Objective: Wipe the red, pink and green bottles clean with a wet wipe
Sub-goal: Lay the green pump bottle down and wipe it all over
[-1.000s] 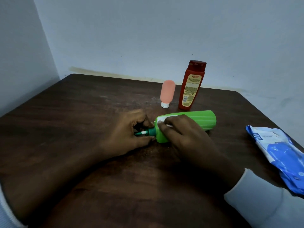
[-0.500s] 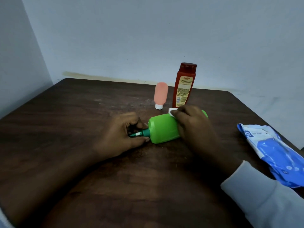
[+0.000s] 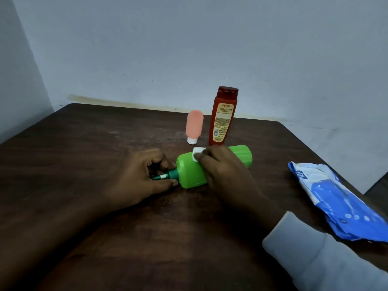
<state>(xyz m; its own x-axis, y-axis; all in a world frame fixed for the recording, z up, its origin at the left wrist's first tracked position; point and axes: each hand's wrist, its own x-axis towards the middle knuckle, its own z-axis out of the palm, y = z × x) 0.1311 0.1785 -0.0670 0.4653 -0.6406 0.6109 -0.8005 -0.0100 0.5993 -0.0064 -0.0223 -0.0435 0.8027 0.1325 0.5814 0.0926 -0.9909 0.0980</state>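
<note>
The green bottle (image 3: 190, 172) lies on its side on the dark wooden table (image 3: 88, 148), its dark green nozzle pointing left. My left hand (image 3: 144, 175) pinches the nozzle between thumb and fingers. My right hand (image 3: 222, 169) lies over the bottle's middle and holds a folded white wet wipe (image 3: 198, 151) against its upper side. Behind it the red bottle (image 3: 223, 116) stands upright, and the small pink bottle (image 3: 194, 126) stands on its white cap just left of the red one.
A blue and white wet wipe pack (image 3: 336, 198) lies at the table's right edge. Grey walls close off the back and left of the table.
My right hand slid the wipe from the bottle's shoulder near the nozzle toward the middle and far side of the body. My left hand kept its pinch on the nozzle.
</note>
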